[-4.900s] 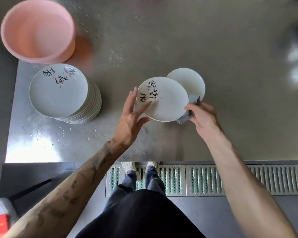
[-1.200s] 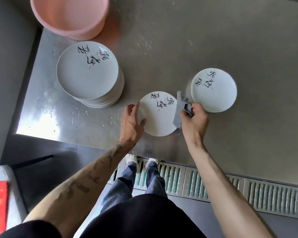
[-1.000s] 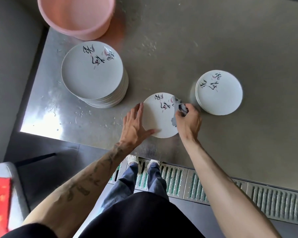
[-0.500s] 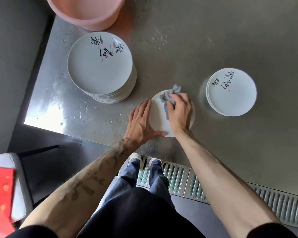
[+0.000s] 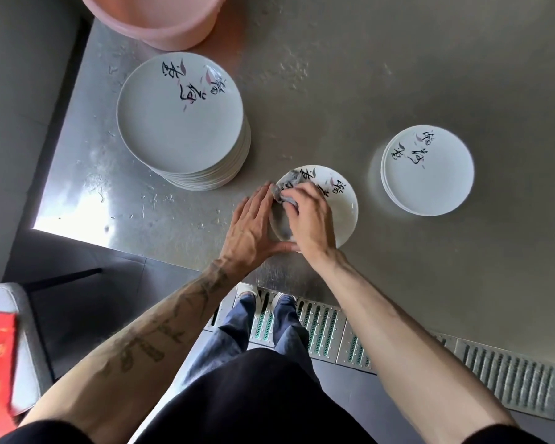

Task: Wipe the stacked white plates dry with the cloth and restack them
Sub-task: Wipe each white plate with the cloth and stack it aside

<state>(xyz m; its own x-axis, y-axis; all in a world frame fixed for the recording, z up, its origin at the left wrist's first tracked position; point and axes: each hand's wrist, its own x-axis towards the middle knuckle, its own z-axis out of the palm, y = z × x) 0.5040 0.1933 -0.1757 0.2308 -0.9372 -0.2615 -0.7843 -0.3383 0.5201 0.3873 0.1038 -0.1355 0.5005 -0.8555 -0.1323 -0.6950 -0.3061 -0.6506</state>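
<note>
A single white plate (image 5: 340, 206) with black brush writing lies near the front edge of the steel table (image 5: 366, 75). My right hand (image 5: 308, 219) presses a crumpled grey cloth (image 5: 287, 187) onto the plate's left part, fingers curled over it. With straight fingers and the thumb stretched along the near edge, my left hand (image 5: 253, 229) rests against the plate's left rim. A tall stack of the same plates (image 5: 181, 120) stands to the left. A low stack of plates (image 5: 428, 169) sits to the right.
A pink plastic tub (image 5: 161, 20) stands at the back left of the table. Water drops speckle the metal around the tall stack. The table's left edge drops to a dark floor; a slotted drain grate (image 5: 334, 328) runs below the front edge.
My right hand has swept the cloth from the plate's right rim across to its left part, uncovering the writing. My left hand stays on the left rim.
</note>
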